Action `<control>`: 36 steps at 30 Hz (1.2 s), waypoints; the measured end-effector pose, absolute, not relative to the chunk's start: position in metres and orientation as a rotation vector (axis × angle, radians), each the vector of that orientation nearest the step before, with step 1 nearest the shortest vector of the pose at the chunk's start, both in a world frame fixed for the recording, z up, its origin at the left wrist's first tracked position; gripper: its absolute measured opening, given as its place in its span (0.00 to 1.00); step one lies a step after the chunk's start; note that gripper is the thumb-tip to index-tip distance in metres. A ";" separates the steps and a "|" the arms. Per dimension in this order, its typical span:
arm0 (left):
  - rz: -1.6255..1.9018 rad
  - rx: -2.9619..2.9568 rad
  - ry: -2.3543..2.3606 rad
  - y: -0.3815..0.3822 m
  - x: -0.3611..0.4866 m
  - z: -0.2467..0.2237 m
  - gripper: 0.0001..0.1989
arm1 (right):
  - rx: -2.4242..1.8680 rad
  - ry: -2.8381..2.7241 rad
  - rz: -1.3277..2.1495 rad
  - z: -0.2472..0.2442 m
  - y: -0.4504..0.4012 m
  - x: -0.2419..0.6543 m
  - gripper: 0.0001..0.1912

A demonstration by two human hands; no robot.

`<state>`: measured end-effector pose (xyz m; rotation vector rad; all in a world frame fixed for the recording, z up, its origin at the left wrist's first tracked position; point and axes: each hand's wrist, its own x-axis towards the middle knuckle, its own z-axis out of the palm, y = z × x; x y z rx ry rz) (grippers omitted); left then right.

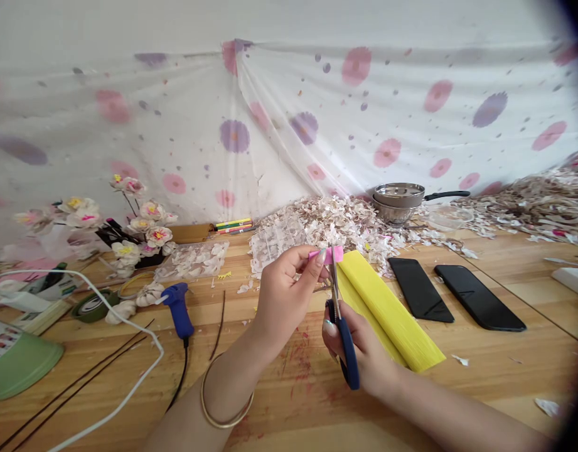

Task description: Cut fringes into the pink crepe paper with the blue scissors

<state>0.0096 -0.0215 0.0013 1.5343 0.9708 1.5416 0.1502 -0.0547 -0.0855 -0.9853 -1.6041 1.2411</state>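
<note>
Pinched between the thumb and fingers of my left hand is a small pink paper strip. My right hand grips a pair of scissors with dark blue handles, blades pointing up. The blades meet the pink strip near its right part; whether they have cut into it I cannot tell. Just behind and right of my hands, a folded sheet of yellow crepe paper lies on the wooden table.
A blue glue gun lies to the left, near a white cable and thin brown stems. Handmade flowers stand at back left. Pale petals are heaped behind, beside a pan. Two dark phones lie right.
</note>
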 end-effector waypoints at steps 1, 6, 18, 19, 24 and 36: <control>1.543 1.538 0.974 -0.022 0.009 0.001 0.10 | -0.986 -1.606 1.240 -0.086 -0.055 0.150 0.26; 1.537 1.550 0.980 -0.022 0.009 0.001 0.10 | -0.997 -1.607 1.250 -0.087 -0.054 0.150 0.26; 1.545 1.535 0.963 -0.024 0.009 0.002 0.09 | -1.006 -1.593 1.230 -0.086 -0.053 0.150 0.25; 1.540 1.539 0.954 -0.024 0.008 0.003 0.09 | -0.999 -1.590 1.233 -0.086 -0.053 0.150 0.25; 1.502 1.604 0.943 -0.025 0.005 0.007 0.11 | -0.905 -1.571 1.295 -0.085 -0.050 0.152 0.27; 1.490 1.662 0.917 -0.030 0.004 0.009 0.10 | -0.788 -1.678 1.274 -0.098 -0.050 0.155 0.27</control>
